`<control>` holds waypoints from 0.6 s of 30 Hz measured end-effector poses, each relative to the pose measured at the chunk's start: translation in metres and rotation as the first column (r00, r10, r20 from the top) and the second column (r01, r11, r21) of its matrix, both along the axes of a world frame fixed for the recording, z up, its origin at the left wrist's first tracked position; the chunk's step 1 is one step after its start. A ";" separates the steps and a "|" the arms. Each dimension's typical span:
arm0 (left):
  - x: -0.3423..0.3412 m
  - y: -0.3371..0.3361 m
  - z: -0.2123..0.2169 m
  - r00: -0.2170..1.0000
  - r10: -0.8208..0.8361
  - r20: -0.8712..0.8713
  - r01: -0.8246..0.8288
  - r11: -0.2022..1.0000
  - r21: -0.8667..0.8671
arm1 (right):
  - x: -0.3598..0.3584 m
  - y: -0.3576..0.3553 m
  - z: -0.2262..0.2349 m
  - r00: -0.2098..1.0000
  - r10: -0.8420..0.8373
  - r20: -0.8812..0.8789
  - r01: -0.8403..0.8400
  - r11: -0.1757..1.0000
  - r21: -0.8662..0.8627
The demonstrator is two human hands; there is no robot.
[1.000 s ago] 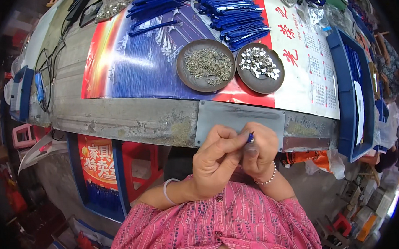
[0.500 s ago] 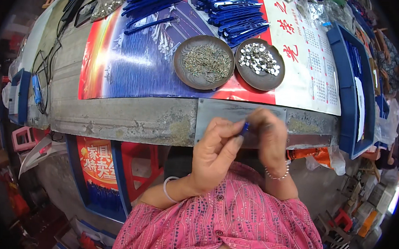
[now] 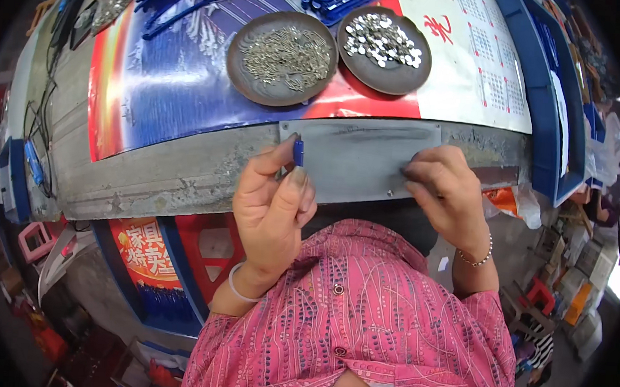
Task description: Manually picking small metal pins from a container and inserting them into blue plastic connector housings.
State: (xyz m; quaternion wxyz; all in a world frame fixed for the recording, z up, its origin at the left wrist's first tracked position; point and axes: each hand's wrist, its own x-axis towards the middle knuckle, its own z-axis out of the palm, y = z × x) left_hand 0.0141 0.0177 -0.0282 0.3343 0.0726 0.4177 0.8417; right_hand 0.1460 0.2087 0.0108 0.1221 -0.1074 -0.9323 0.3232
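Note:
Between the thumb and forefinger of my left hand (image 3: pixel 274 205) a short, narrow blue piece (image 3: pixel 298 152) stands upright, above the left end of a grey metal plate (image 3: pixel 362 161) at the table's front edge. My right hand (image 3: pixel 448 191) is apart from it, over the plate's right end. Its fingers are curled, with thumb and fingertips close together; whether something tiny is between them I cannot make out. Beyond the plate, a round brown dish (image 3: pixel 242 86) holds many small metal pins. Touching it on the right, another brown dish (image 3: pixel 420 76) holds small silvery discs.
Long blue pieces (image 3: pixel 336 0) lie in piles at the far side, on a printed poster (image 3: pixel 187 108). A blue crate (image 3: pixel 543 151) stands at the right; another blue tray (image 3: pixel 157 255) is below the table at the left. Black cables (image 3: pixel 42 106) lie at the table's left.
My hands have parted: the left moved left with the blue piece, the right moved right, away from it. The whole view has shifted, so the dishes appear higher and farther left.

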 end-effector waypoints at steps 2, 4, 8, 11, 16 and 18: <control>0.003 -0.001 0.003 1.000 -0.005 0.020 0.006 1.000 -0.026 | 0.003 -0.003 0.003 0.985 0.157 0.065 -0.163 0.981 0.106; 0.006 -0.002 0.007 0.997 -0.041 -0.064 0.032 0.992 -0.125 | 0.006 -0.007 0.000 0.982 0.177 0.070 -0.185 0.976 0.117; 0.014 -0.004 0.002 0.995 -0.091 -0.048 0.086 0.992 -0.090 | 0.012 -0.013 -0.011 0.979 0.198 0.054 -0.205 0.942 0.266; 0.019 -0.004 0.002 0.991 -0.122 -0.049 0.119 0.991 -0.069 | 0.015 -0.014 -0.019 0.971 0.239 0.007 -0.221 0.885 0.410; 0.025 -0.001 0.003 0.980 -0.180 -0.082 0.171 0.979 -0.109 | 0.017 -0.017 -0.024 0.958 0.268 -0.101 -0.185 0.847 0.497; 0.028 0.003 0.005 0.980 -0.196 -0.028 0.192 0.975 -0.110 | 0.018 -0.014 -0.026 0.953 0.277 -0.120 -0.199 0.875 0.442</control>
